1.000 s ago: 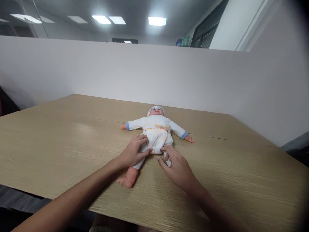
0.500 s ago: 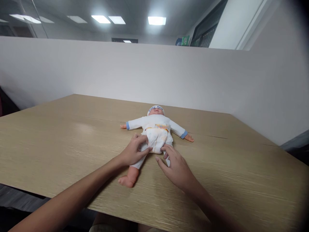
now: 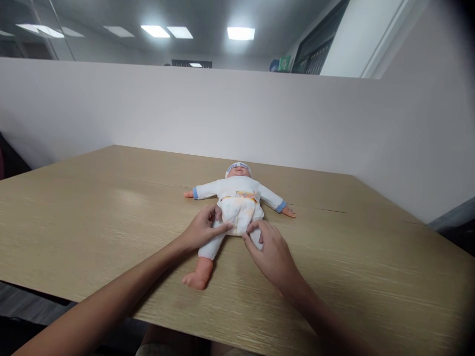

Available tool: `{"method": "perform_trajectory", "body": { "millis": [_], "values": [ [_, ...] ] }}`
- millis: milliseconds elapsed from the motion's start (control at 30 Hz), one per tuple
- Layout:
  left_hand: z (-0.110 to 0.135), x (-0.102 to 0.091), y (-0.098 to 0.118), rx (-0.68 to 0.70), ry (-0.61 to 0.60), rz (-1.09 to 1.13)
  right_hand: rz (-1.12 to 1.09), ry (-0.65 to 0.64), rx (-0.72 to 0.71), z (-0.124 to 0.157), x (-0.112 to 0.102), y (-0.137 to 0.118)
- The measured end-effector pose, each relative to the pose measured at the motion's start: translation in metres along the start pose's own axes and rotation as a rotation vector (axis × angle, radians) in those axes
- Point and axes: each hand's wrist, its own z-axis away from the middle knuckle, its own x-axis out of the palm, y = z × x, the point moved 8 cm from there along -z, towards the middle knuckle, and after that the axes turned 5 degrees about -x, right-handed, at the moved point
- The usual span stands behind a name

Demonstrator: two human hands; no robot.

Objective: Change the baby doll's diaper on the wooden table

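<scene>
A baby doll [image 3: 239, 193] in a white suit with blue cuffs and a white cap lies on its back on the wooden table [image 3: 92, 207], arms spread, head away from me. A white diaper [image 3: 238, 213] wraps its hips. My left hand [image 3: 202, 230] pinches the diaper's lower left edge at the doll's thigh. My right hand [image 3: 270, 253] presses its fingertips on the diaper's lower right edge and covers that leg. The doll's bare left-side foot [image 3: 196, 278] points toward me.
A white partition wall [image 3: 148, 113] runs behind the table and turns along its right side. The table's near edge [image 3: 222, 331] lies just below my forearms. Ceiling lights glow above the partition.
Both hands have shifted slightly along the diaper's lower edge, fingers tucking closer against the doll's legs. The doll has stayed in place.
</scene>
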Motion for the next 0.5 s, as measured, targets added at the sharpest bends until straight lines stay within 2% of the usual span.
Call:
{"method": "perform_trajectory", "body": {
  "millis": [133,300,500],
  "values": [
    [0.001,0.001,-0.014,-0.058,0.048,0.109,-0.009,-0.004,0.059,0.000,-0.004,0.004],
    [0.006,0.003,-0.028,-0.129,0.108,0.171,0.057,-0.019,-0.075,-0.001,0.001,-0.005],
    [0.010,0.000,-0.027,-0.196,0.124,0.111,0.075,-0.065,-0.107,0.006,0.008,-0.006]
  ]
}}
